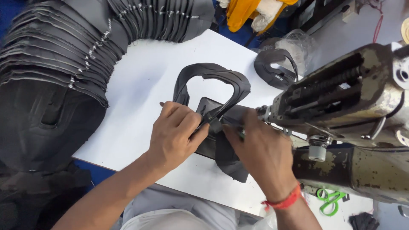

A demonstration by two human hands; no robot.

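I saw both hands working on a white table beside a worn, grimy sewing machine. My left hand pinched the lower end of a black curved shoe piece, which lay near the table's middle; my right hand gripped the same piece close to the machine's needle. A long stack of black cut pieces curled along the table's far-left edge. Green scissors lay under the machine, and yellow cloth sat beyond the table.
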